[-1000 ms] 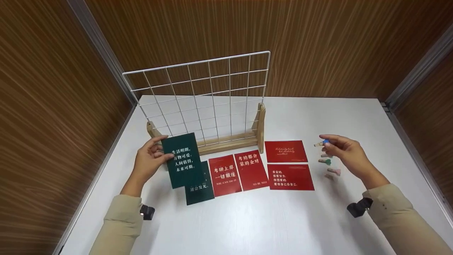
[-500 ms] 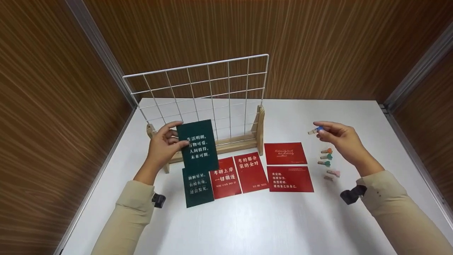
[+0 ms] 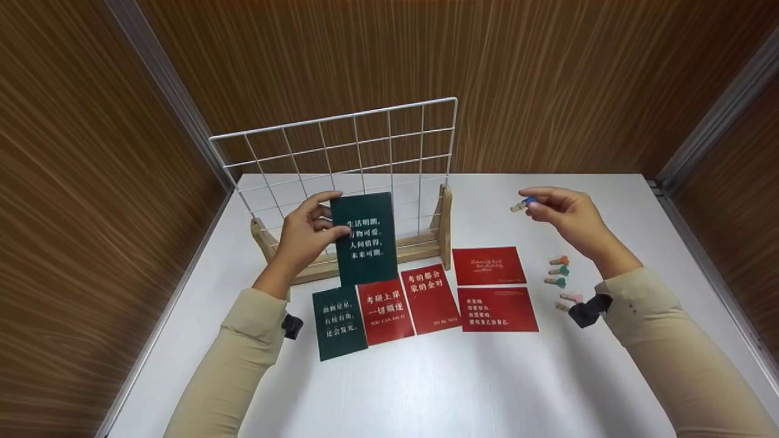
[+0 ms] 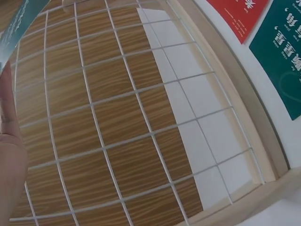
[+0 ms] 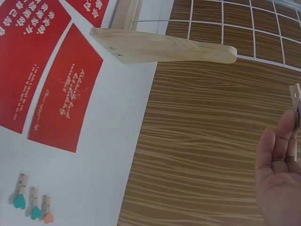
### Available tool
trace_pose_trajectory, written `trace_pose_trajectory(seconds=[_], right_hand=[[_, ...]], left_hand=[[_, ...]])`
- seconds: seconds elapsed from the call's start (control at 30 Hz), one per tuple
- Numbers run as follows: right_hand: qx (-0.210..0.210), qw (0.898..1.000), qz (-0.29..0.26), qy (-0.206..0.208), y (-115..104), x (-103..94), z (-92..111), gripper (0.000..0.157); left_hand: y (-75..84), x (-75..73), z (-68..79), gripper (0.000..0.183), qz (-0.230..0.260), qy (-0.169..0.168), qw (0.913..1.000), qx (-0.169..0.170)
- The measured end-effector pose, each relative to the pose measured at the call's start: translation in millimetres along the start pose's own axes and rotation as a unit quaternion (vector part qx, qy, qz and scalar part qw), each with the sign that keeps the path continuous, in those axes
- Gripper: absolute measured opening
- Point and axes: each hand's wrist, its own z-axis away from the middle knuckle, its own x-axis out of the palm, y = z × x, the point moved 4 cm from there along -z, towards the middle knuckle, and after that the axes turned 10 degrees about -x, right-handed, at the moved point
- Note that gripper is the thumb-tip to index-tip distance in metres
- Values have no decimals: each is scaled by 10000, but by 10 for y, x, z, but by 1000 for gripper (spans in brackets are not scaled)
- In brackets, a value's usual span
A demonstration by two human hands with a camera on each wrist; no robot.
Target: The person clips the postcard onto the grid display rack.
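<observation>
My left hand (image 3: 307, 234) pinches a dark green card (image 3: 366, 258) with white lettering by its left edge, thumb in front. The card stands upright before the white wire grid rack (image 3: 389, 129), covering part of its lower half. In the left wrist view only a corner of the card (image 4: 19, 23) shows, beside the grid. Off to the right, raised above the table, my right hand (image 3: 566, 219) pinches a small wooden clothespin (image 3: 519, 207) with a blue end between thumb and index finger. The right wrist view catches part of that clothespin (image 5: 295, 96) at its edge.
Below the rack lie another green card (image 3: 339, 325) and several red cards (image 3: 499, 310). More small clothespins (image 3: 556, 281) with orange, green and pink ends lie to their right. Wooden feet (image 3: 445, 228) hold the rack up. Wood-grain panels (image 3: 548, 91) enclose the white table (image 3: 426, 389).
My left hand has carried the green card up and to the right, in front of the grid. The right hand has lifted the clothespin and moved it away from the others, toward the rack.
</observation>
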Motion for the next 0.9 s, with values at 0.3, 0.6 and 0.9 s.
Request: trace_pose_trajectory(seconds=[0.3, 0.6, 0.9], right_hand=[[-151, 9999, 23, 48, -144, 18, -231, 26], [-440, 9990, 48, -34, -452, 131, -417, 25], [-413, 9982, 411, 172, -566, 163, -560, 27]], left_hand=[[226, 171, -127, 53, -363, 8, 9991, 207], [406, 315, -260, 53, -727, -23, 9962, 473], [355, 404, -528, 56, -768, 9, 9949, 659]])
